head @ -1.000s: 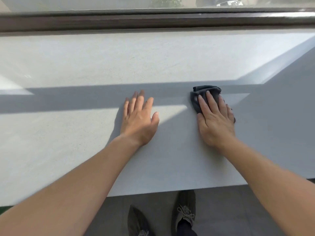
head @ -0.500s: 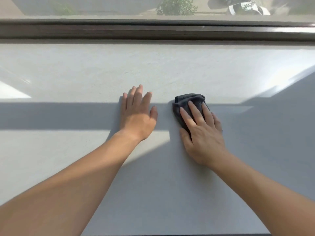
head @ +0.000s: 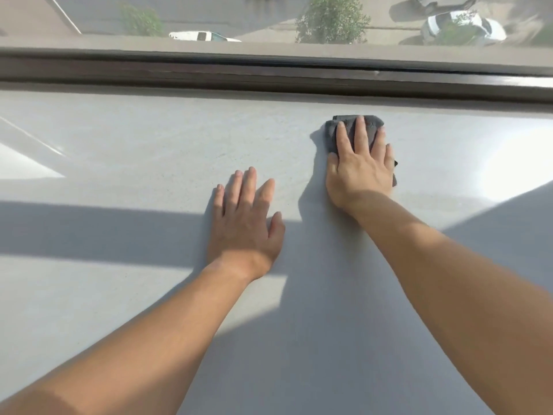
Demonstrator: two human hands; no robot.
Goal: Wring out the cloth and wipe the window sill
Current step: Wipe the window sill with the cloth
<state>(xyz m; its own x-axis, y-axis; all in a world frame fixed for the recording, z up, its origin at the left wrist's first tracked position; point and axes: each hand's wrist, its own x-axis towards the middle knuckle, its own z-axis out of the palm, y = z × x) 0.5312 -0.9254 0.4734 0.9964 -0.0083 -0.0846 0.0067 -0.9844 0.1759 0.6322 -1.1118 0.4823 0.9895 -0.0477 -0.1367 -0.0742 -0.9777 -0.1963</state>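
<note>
the right hand (head: pixel 360 172) lies flat on the dark grey cloth (head: pixel 372 128), fingers (head: pixel 360 136) straight and spread, pressing it onto the pale window sill (head: pixel 149 163) just short of the dark window frame (head: pixel 209 76). we read the flat palm as a way to spread pressure over the folded pad so that it drags dust rather than skips. the cloth shows past the fingertips and at a corner by the little finger; the rest is hidden under the palm. the left hand (head: pixel 244 223) rests open and flat on the bare sill, nearer to us and apart from the cloth, holding nothing; we take it as a brace for the lean toward the glass. ahead, the frame is a hard stop with only a narrow strip of sill between, so we judge the open room runs sideways, wide to the left and right. the sill's near edge is out of view.
</note>
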